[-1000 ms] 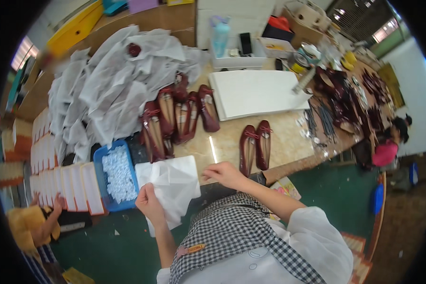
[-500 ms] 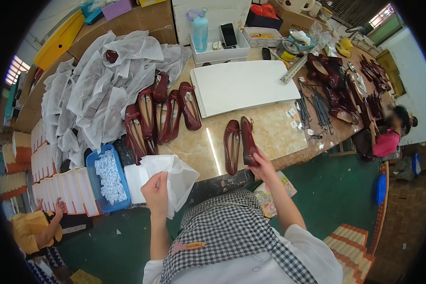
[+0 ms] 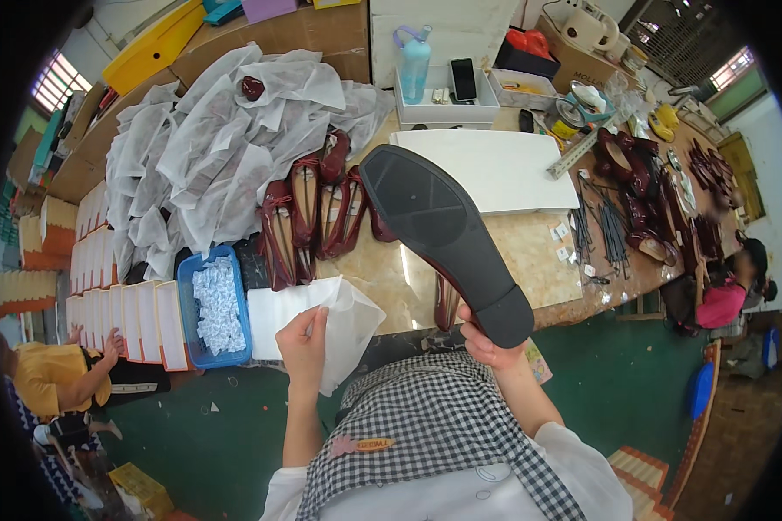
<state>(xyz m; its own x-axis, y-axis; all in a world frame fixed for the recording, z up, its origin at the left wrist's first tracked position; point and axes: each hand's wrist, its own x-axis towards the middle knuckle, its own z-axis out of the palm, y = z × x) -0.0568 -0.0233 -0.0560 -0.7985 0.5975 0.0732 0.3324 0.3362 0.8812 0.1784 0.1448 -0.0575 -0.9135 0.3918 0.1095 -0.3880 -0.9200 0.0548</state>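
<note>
My right hand [image 3: 488, 349] grips a dark red ballet flat [image 3: 439, 230] by its heel, raised above the table with its black sole facing me. The other flat of that colour [image 3: 446, 306] lies on the table, mostly hidden behind the raised one. My left hand [image 3: 302, 349] pinches a thin white see-through bag or sheet [image 3: 349, 334] between thumb and fingers, near the table's front edge. Several more dark red flats [image 3: 306, 208] lie beyond my left hand, beside a heap of white wrapped items [image 3: 226, 139].
Beside the bag stands a blue basket [image 3: 185, 304] of small clear packets. A white board stack [image 3: 504, 165] lies mid-table, behind it a white box [image 3: 487, 113] with a bottle and phone. Shoes and dark strips [image 3: 604, 217] lie right. One person [image 3: 56, 373] works left, another [image 3: 723, 300] right.
My right hand has lifted its flat off the table and turned the sole toward me. My left hand still pinches the white bag. The view has shifted somewhat.
</note>
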